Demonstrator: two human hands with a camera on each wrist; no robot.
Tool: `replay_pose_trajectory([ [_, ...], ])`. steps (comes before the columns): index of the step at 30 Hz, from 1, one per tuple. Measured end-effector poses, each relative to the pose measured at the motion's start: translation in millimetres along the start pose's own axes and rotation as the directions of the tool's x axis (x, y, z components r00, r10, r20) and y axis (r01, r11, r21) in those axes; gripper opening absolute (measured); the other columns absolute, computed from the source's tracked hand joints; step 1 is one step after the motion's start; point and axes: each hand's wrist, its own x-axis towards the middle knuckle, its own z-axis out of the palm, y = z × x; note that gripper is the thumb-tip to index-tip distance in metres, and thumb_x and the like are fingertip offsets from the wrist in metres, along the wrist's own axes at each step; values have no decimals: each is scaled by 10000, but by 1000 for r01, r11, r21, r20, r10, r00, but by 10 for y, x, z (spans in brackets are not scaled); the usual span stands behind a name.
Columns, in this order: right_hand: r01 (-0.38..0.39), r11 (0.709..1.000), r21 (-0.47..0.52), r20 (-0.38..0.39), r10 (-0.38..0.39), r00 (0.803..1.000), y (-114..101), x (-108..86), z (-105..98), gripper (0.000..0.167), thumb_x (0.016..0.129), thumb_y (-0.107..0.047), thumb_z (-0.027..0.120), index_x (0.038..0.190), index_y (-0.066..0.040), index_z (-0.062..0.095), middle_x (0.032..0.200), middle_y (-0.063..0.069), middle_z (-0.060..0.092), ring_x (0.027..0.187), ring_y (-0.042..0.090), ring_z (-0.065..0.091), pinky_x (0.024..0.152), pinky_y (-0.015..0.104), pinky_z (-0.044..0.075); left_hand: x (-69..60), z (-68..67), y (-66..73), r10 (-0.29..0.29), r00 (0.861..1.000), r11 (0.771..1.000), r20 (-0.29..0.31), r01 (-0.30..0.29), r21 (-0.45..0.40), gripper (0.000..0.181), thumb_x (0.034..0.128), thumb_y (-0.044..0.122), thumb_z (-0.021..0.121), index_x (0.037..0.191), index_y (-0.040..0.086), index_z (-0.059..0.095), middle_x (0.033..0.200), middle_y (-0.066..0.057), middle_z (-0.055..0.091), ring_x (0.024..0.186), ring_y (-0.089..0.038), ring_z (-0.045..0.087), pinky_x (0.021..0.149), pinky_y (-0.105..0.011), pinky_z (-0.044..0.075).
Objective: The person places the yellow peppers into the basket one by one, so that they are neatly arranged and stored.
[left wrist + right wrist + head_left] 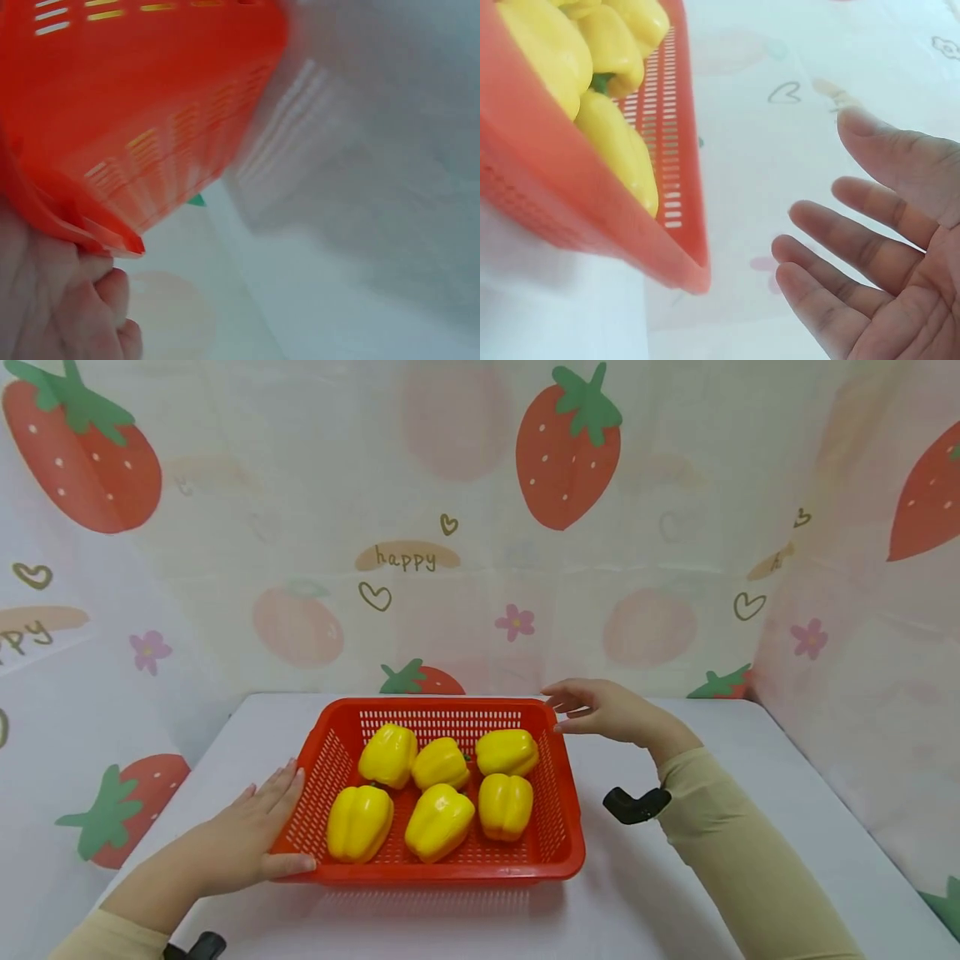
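Observation:
A red plastic basket [558, 868] with slotted walls sits on the white table, holding several yellow bell peppers [439, 822]. At its left side my left hand [243, 835] grips the rim, thumb over the front left corner and fingers along the left edge. The left wrist view shows that left hand [60, 300] under the basket rim [75, 217], with some fingers bent. By the back right corner is my right hand [607, 714]. Seen from the right wrist, the right hand [885, 277] has loosely spread fingers, holds nothing and is apart from the basket [699, 225].
The white table [675, 893] extends to both sides and in front of the basket. Behind it hangs a strawberry-patterned cloth [480, 510], continuing along the left and right. Black wrist devices [637, 806] are worn on both arms.

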Motion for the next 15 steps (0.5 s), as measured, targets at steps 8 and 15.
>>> replay_pose_trajectory([
  [8,7,993,-117,-44,-13,999,10,-188,-133,513,827,-318,674,1296,-217,493,1206,19,575,1117,208,534,917,391,463,17,-81,42,-39,998,999,48,39,5,1117,683,733,542,1435,-16,197,1487,-235,148,1343,-405,165,1037,-629,112],
  [15,30,974,-226,-101,-54,993,15,-420,-290,530,831,-343,665,1301,-163,499,1255,50,551,1145,253,507,964,448,413,51,-237,44,-96,994,994,55,93,49,1052,695,765,479,1426,35,279,1458,-264,204,1308,-489,147,981,-700,7],
])
